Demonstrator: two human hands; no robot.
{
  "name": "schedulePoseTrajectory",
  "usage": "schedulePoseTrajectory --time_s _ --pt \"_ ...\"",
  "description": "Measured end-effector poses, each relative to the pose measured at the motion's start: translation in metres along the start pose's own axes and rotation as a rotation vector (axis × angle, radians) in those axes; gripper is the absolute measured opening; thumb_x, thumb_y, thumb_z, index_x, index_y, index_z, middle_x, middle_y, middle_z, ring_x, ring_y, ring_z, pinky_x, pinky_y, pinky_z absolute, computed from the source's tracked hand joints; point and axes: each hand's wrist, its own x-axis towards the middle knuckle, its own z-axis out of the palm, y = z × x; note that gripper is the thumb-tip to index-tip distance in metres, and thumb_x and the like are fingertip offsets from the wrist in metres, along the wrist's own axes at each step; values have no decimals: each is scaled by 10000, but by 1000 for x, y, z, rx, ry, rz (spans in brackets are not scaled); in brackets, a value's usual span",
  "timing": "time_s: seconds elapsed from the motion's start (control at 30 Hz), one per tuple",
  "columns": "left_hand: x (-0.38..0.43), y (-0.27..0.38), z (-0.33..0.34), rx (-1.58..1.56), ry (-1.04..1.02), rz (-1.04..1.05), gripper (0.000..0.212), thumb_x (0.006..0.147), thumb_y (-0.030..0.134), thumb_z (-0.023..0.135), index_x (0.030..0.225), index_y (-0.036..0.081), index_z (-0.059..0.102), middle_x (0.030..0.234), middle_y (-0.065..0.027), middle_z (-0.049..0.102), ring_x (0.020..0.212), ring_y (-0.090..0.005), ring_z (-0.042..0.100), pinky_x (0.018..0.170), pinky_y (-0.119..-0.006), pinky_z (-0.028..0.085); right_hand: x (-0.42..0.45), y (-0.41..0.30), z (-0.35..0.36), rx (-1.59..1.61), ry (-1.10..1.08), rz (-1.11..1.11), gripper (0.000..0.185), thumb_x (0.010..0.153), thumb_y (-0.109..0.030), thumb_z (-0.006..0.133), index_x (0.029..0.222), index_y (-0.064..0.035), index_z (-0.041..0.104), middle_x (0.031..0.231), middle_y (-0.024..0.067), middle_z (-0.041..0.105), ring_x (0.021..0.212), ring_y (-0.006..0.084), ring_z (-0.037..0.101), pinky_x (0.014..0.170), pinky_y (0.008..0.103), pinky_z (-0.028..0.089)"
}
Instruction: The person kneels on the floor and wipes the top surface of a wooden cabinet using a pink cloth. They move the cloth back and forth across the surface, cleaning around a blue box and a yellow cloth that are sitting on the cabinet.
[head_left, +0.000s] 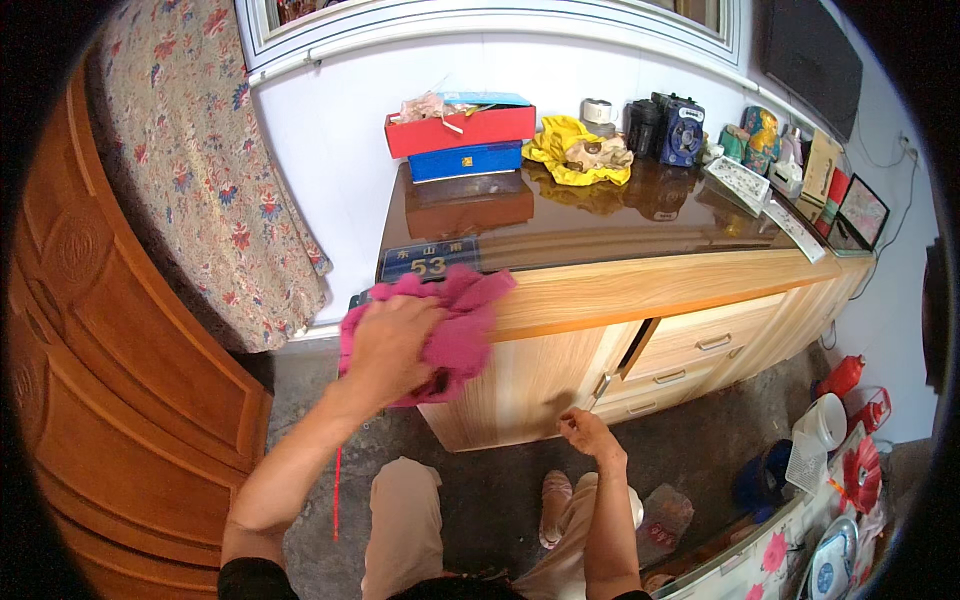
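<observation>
A magenta cloth is bunched under my left hand, which grips it at the left front corner of a wooden cabinet. The cloth hangs over the corner and covers part of the edge. Just behind it, a blue plate bearing writing lies on the dark, glossy cabinet top. In front of the cabinet doors, my right hand is held low with its fingers curled and nothing visible in them. A door handle is near that hand but apart from it.
On the cabinet top stand a red box on a blue box, a yellow plastic bag, a blue speaker and a framed mirror. A carved wooden door is at left. Buckets stand at lower right.
</observation>
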Motion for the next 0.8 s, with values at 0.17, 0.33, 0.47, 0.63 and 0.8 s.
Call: schedulePoseTrajectory --time_s 0.17,0.33,0.47,0.63,0.8 --pt "54 70 35 -7 91 54 382 648 165 717 1010 71 643 1084 -101 636 1027 -274 578 826 -426 435 6 0 5 -1 35 -55 365 938 -266 604 1157 24 636 1006 197 701 940 315 667 833 393 517" --pt "85 105 62 -36 -8 77 469 687 198 695 1131 56 641 1164 -108 618 1064 -272 569 881 -434 431 13 -3 9 49 -15 -76 354 929 -262 611 1138 22 639 1000 202 701 945 324 669 833 399 518" --pt "58 84 50 -152 161 165 519 652 161 712 1158 72 640 1153 -96 615 1082 -274 570 889 -441 435 16 4 15 56 -5 -46 338 913 -268 624 1099 14 643 1005 230 699 956 370 672 841 419 523" --pt "3 51 9 -84 52 48 551 631 126 726 1173 97 633 1192 -105 628 1114 -289 578 906 -445 439 12 10 14 68 21 -48 356 931 -277 627 1141 10 636 979 191 699 918 296 672 828 388 523" --pt "-29 73 -7 -478 78 -116 514 686 42 688 1194 54 613 1197 -143 639 1103 -325 605 919 -440 462 -4 -24 5 824 -98 -116 436 934 -269 661 1297 -40 583 1151 116 679 948 213 672 817 334 548"
